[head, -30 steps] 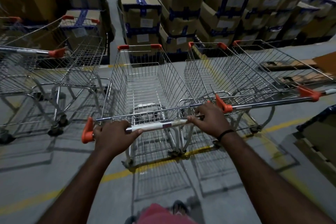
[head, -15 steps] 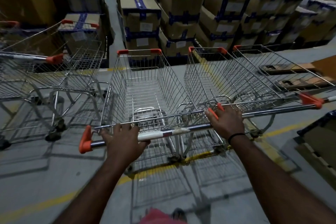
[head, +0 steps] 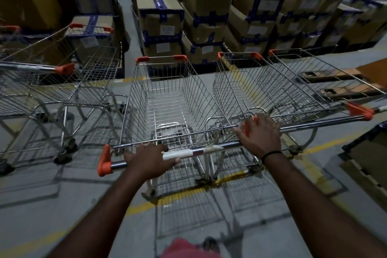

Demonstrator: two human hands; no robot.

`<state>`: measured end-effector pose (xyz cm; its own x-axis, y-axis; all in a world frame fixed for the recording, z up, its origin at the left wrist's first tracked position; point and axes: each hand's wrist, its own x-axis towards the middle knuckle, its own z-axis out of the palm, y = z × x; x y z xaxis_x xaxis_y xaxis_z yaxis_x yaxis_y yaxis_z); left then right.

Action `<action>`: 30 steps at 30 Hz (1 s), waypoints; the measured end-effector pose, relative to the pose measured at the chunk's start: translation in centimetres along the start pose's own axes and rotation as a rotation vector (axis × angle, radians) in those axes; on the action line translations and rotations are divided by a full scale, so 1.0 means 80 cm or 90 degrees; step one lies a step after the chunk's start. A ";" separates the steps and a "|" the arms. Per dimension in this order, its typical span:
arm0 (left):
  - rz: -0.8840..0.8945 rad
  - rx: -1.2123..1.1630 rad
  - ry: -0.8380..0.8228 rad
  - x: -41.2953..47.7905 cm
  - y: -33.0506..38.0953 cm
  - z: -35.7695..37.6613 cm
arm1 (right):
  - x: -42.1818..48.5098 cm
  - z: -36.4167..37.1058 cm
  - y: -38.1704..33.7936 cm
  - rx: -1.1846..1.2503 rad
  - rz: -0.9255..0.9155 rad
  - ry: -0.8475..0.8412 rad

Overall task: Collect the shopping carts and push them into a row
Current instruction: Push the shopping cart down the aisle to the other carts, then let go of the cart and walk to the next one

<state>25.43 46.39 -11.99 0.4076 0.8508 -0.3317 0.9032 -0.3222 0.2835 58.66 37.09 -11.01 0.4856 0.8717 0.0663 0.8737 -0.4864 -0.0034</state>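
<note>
Since a second earlier, your right hand (head: 258, 133) had slid off the middle cart's handle (head: 188, 153) and lay open, fingers spread, on the right cart (head: 282, 88) where the two handles meet, likely to square it up. Your left hand (head: 149, 159) gripped the handle. Three carts stood abreast on the floor (head: 52, 205); the left cart (head: 62, 81) stood apart.

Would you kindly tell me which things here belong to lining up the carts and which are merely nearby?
Job: middle cart, held by left hand; right cart, under right hand; left carts.
Nearby: taped cardboard boxes; wooden pallets; yellow floor line.
</note>
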 end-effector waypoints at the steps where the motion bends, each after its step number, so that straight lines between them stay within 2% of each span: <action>1: -0.001 -0.046 -0.008 0.006 -0.005 0.001 | -0.002 -0.004 -0.014 0.004 -0.019 -0.001; 3: -0.005 -0.093 -0.021 0.006 -0.005 -0.004 | -0.005 -0.007 -0.044 0.017 -0.061 -0.012; 6: 0.018 -0.060 -0.030 -0.004 0.002 -0.011 | -0.014 0.002 -0.079 0.070 -0.101 -0.036; 9: 0.045 -0.051 -0.048 -0.005 0.002 -0.011 | -0.027 0.008 -0.093 0.078 -0.090 -0.054; 13: 0.045 -0.140 -0.046 0.003 -0.007 -0.014 | -0.019 0.000 -0.097 0.121 -0.080 -0.084; 17: 0.006 -0.246 0.054 0.009 -0.007 -0.031 | 0.010 -0.012 -0.128 0.159 -0.147 -0.057; 22: -0.067 -0.286 0.164 0.012 -0.022 -0.072 | 0.042 -0.035 -0.205 0.274 -0.243 -0.083; 30: -0.163 -0.379 0.311 -0.003 -0.122 -0.138 | 0.062 -0.067 -0.337 0.353 -0.379 -0.136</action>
<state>15.04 53.91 -4.76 -0.0307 0.9977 -0.0600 0.6816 0.0648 0.7289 37.37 54.17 -5.27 -0.1153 0.9931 0.0221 0.8462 0.1098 -0.5214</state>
